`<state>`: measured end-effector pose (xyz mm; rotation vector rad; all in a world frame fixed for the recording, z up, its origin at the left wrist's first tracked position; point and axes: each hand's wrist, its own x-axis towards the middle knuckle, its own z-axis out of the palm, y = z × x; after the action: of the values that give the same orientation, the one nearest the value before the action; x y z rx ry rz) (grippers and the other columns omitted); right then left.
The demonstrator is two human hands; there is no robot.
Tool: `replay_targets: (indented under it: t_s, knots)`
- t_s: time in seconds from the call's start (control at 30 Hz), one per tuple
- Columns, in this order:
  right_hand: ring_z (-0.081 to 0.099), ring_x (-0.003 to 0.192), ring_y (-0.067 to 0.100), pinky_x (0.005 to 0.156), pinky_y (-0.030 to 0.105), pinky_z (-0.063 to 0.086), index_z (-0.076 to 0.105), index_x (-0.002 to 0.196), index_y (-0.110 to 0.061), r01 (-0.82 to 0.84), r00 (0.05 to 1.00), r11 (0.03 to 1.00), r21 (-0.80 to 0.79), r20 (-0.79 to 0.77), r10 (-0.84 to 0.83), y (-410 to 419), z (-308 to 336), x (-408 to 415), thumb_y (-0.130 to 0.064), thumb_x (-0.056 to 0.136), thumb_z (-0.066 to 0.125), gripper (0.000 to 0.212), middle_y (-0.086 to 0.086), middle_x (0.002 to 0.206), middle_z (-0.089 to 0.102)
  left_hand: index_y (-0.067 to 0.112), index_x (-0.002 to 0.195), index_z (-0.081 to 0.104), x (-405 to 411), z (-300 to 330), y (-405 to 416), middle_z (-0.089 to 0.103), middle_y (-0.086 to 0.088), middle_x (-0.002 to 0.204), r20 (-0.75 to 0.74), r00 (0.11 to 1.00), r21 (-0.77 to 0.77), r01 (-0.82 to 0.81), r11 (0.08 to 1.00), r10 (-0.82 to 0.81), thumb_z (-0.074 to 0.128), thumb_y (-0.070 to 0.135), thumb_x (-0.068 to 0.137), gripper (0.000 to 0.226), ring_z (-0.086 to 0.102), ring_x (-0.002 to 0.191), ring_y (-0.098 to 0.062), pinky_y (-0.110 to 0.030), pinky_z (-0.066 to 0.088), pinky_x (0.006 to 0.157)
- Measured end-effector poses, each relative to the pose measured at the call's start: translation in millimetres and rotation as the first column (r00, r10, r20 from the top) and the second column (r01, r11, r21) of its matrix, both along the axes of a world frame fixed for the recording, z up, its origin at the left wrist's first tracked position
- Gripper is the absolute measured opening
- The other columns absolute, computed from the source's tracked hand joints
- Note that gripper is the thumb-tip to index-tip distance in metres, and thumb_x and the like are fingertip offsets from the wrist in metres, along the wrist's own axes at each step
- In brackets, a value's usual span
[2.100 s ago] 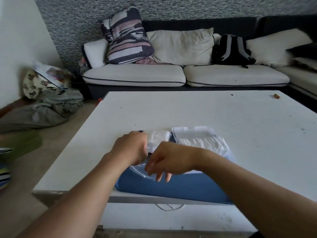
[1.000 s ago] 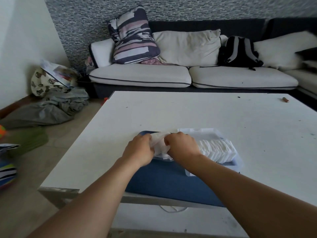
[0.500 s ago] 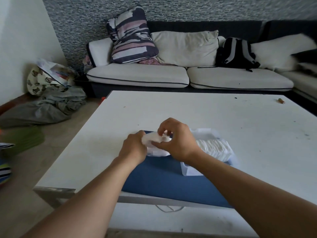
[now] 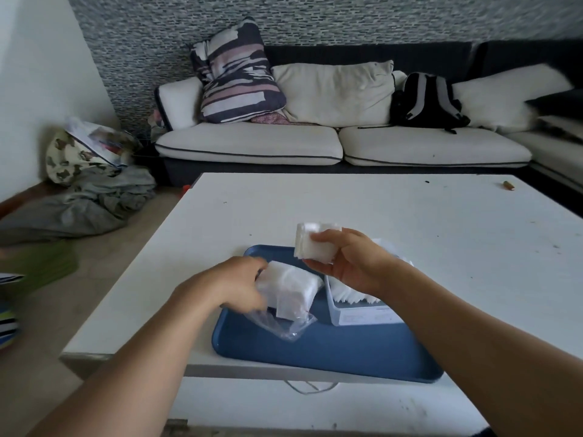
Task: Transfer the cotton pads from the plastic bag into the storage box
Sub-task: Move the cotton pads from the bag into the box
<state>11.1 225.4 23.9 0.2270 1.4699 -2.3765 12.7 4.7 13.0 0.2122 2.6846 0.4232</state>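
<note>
Lifted clear above the storage box, right hand pinches cotton pads; left hand grips plastic bag.

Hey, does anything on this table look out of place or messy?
Mostly tidy. The blue tray overhangs the table's near edge, and a small brown object lies alone at the far right corner.

A white table holds a blue tray at its near edge and a small brown thing near the far right corner.
</note>
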Motion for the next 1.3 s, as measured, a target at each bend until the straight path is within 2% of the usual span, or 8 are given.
replay_targets:
  t_s: [0.1, 0.17, 0.33, 0.43, 0.63, 0.87, 1.03, 1.3]
  knots:
    - [0.062, 0.098, 0.034, 0.067, 0.035, 0.061, 0.058, 0.113, 0.000, -0.013, 0.999, 0.999, -0.048, 0.034, 0.015, -5, 0, -1, -0.003, 0.093, 0.056, 0.020, 0.021, 0.112, 0.057, 0.033, 0.149, 0.039, 10, 19, 8, 0.046, 0.009, 0.147, 0.067, 0.992, 0.405, -0.123, 0.906, 0.105, 0.070, 0.045, 0.069, 0.086, 0.048, 0.133, -0.017, -0.036, 0.044, 0.105]
    - [0.062, 0.096, 0.032, 0.067, 0.034, 0.060, 0.059, 0.117, -0.003, -0.036, 0.999, 0.999, 0.008, 0.019, 0.036, -9, 1, 0, -0.005, 0.093, 0.052, 0.025, 0.020, 0.113, 0.058, 0.029, 0.138, 0.050, 12, 24, 27, 0.053, 0.004, 0.142, 0.135, 0.957, 0.739, -0.269, 0.617, 0.256, 0.063, 0.059, 0.066, 0.080, 0.052, 0.127, -0.018, -0.041, 0.044, 0.107]
    - [0.059, 0.088, 0.027, 0.073, 0.037, 0.047, 0.060, 0.113, -0.007, -0.133, 0.990, 0.991, 0.027, -0.037, 0.133, -36, 10, 10, -0.041, 0.095, 0.051, 0.039, 0.017, 0.101, 0.058, 0.025, 0.104, 0.070, 12, 14, 89, 0.072, -0.007, 0.106, 0.362, 0.767, 0.862, -0.491, 0.122, 0.529, 0.048, 0.071, 0.089, 0.053, 0.070, 0.097, -0.024, -0.048, 0.060, 0.088]
    - [0.060, 0.097, 0.031, 0.086, 0.043, 0.045, 0.060, 0.123, 0.002, -0.127, 0.988, 0.990, 0.060, -0.086, 0.132, -40, 14, 10, -0.064, 0.096, 0.041, 0.074, 0.019, 0.105, 0.062, 0.026, 0.097, 0.073, 10, 19, 96, 0.074, -0.006, 0.100, 0.319, 0.731, 0.880, -0.464, 0.096, 0.604, 0.043, 0.077, 0.082, 0.062, 0.072, 0.092, -0.026, -0.048, 0.060, 0.086]
    - [0.070, 0.104, 0.030, 0.096, 0.052, 0.055, 0.061, 0.123, -0.006, 0.010, 0.983, 0.957, 0.291, -0.180, 0.045, -26, 9, 1, -0.076, 0.089, 0.040, 0.080, 0.019, 0.114, 0.071, 0.011, 0.111, 0.067, 11, 20, 92, 0.075, -0.018, 0.104, 0.359, 0.812, 0.885, -0.453, 0.108, 0.460, 0.059, 0.045, 0.098, 0.036, 0.075, 0.091, -0.034, -0.046, 0.064, 0.075]
    - [0.054, 0.120, 0.008, 0.092, 0.029, 0.053, 0.039, 0.145, -0.035, 0.248, 0.756, 0.611, 0.751, -0.545, 0.363, 0, 12, 8, -0.038, 0.067, 0.091, 0.094, -0.008, 0.134, 0.052, 0.003, 0.095, 0.070, 14, 27, 71, 0.070, -0.011, 0.077, 0.712, 0.700, 0.682, -0.671, -0.291, 0.056, 0.052, 0.018, 0.101, 0.024, 0.066, 0.066, -0.019, -0.030, 0.055, 0.070]
    - [0.068, 0.106, 0.024, 0.088, 0.031, 0.056, 0.054, 0.138, -0.013, -0.028, 0.760, 0.928, 0.371, -0.596, 0.261, -6, 13, 12, 0.003, 0.074, 0.083, 0.072, 0.012, 0.120, 0.068, -0.001, 0.111, 0.068, 23, 34, 68, 0.069, -0.018, 0.108, 0.662, 0.735, 0.674, -0.670, -0.312, -0.149, 0.056, 0.019, 0.091, 0.031, 0.066, 0.094, -0.028, -0.033, 0.049, 0.090]
    - [0.071, 0.097, 0.017, 0.079, 0.030, 0.057, 0.051, 0.141, -0.013, 0.038, 0.761, 0.931, 0.362, -0.615, 0.208, -7, 19, 11, 0.010, 0.068, 0.084, 0.083, 0.012, 0.113, 0.069, 0.007, 0.118, 0.066, 22, 31, 74, 0.065, -0.013, 0.119, 0.611, 0.750, 0.668, -0.661, -0.342, -0.255, 0.051, 0.022, 0.087, 0.038, 0.057, 0.114, -0.027, -0.031, 0.038, 0.107]
